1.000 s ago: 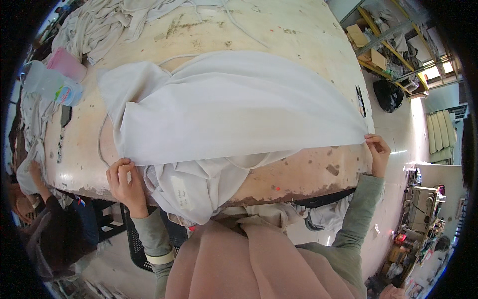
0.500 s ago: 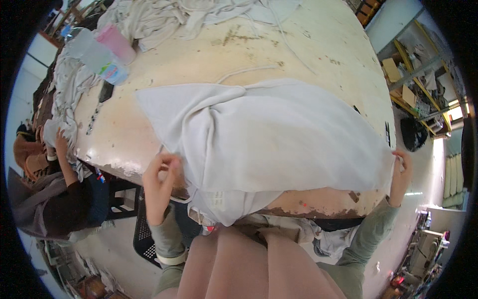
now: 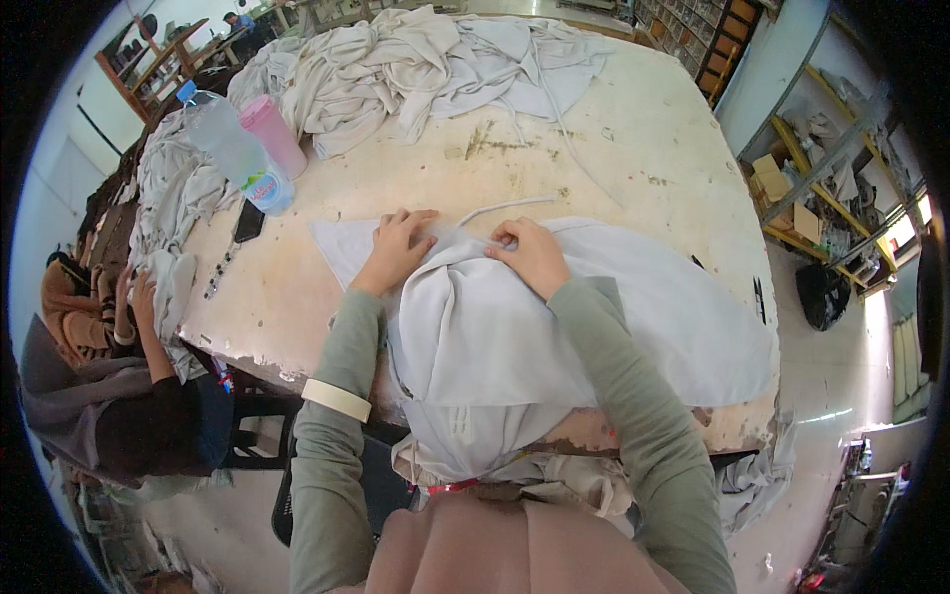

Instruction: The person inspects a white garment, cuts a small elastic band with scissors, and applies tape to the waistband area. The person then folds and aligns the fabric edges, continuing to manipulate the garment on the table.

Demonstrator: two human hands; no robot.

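Note:
A pale grey-white fabric piece (image 3: 673,327) lies folded and gathered across the near table, with a label on its hanging part. My left hand (image 3: 394,252) touches its far edge, fingers bent and apart. Just right of it, my right hand (image 3: 529,257) has thumb and fingers closed on the gathered fold along that edge. A thin pale cord (image 3: 505,204) extends from the fabric beyond my hands. A cream band (image 3: 334,399) circles my left forearm.
On the table (image 3: 653,148) are piled pale fabrics (image 3: 366,74), a clear bottle (image 3: 223,139), a pink tumbler (image 3: 277,139), a phone (image 3: 249,220) and black tools (image 3: 759,297). At left a co-worker (image 3: 129,426) handles cloth. Metal shelving (image 3: 826,168) stands right, beyond the table.
Both hands have left the near corners of the fabric and moved inward and forward to its far edge, close together. The fabric's middle is more bunched.

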